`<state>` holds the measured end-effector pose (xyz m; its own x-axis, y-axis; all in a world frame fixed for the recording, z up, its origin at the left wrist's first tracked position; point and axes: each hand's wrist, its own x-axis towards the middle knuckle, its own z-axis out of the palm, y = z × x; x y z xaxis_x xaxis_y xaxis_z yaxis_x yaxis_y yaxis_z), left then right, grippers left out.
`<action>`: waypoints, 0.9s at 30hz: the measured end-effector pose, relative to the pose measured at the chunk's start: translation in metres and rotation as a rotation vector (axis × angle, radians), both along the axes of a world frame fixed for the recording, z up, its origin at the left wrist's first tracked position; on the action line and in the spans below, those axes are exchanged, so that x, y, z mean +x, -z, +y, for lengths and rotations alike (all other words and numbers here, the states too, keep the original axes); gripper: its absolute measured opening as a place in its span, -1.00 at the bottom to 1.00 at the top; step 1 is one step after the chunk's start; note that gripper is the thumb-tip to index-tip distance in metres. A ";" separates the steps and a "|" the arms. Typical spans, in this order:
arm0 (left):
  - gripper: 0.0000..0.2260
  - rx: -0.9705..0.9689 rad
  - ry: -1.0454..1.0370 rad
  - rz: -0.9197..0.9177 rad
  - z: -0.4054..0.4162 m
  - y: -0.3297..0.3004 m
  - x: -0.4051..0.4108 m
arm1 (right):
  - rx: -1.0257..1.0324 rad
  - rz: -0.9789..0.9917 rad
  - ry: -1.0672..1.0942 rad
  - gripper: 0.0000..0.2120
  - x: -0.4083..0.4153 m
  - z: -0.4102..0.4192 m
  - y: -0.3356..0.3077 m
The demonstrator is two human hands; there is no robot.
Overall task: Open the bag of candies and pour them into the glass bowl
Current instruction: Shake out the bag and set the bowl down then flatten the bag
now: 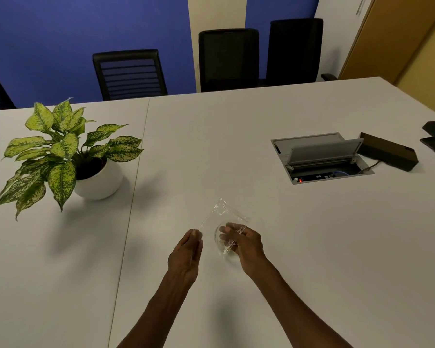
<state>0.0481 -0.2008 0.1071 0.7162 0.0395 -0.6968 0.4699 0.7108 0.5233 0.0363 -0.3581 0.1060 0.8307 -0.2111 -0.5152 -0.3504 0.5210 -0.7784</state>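
A clear plastic bag [220, 212] is held up over the white table, stretched between both hands. My left hand [186, 252] pinches its lower left corner. My right hand [244, 243] grips the bag's other end, which is crumpled and hangs down over a small glass bowl [217, 241]. The bowl stands on the table under my right hand and is partly hidden by it. I cannot make out any candies in the bag or the bowl.
A potted plant [68, 156] in a white pot stands to the left. An open cable hatch [322, 158] and a dark box [387, 151] lie at the right. Black chairs [129, 74] line the far edge of the table.
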 end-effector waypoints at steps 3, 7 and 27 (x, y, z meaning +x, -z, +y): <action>-0.80 -0.041 -0.017 -0.003 -0.001 -0.002 -0.003 | -0.007 -0.015 0.008 -0.72 -0.002 0.006 -0.005; -0.80 -0.018 0.085 -0.063 0.007 -0.002 -0.007 | -0.114 -0.023 -0.036 -0.74 -0.004 0.008 -0.011; -0.74 0.063 0.204 -0.147 0.016 0.003 -0.008 | -0.196 -0.162 -0.165 -0.76 0.008 -0.005 -0.027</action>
